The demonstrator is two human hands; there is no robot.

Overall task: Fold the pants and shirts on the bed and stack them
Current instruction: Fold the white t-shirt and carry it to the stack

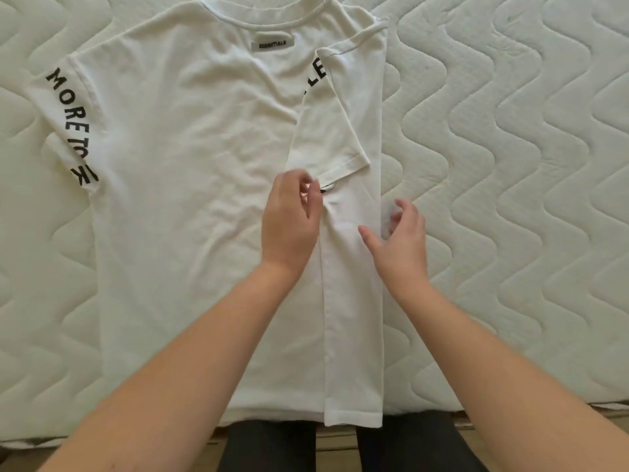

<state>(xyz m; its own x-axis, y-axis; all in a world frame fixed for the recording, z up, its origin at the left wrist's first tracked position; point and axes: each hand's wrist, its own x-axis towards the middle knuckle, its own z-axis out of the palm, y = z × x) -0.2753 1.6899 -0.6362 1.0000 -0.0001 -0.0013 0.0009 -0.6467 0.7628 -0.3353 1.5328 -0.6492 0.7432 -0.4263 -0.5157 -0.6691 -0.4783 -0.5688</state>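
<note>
A white T-shirt (190, 172) is lying flat on the quilted mattress (510, 165), its right side and sleeve folded inward over the body while the left sleeve is spreading out toward the left. The left hand (289, 219) is pinching the hem of the folded sleeve between curled fingertips. The right hand (401, 236) is hovering just right of it, fingers loosely spread and gripping nothing, over the folded strip's right edge.

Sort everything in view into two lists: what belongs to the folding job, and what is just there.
Belongs to the job:
white T-shirt, right side and sleeve folded in
left hand, pinching the folded sleeve's hem
right hand, open over the folded edge

Just there:
quilted mattress
dark trouser legs
</note>
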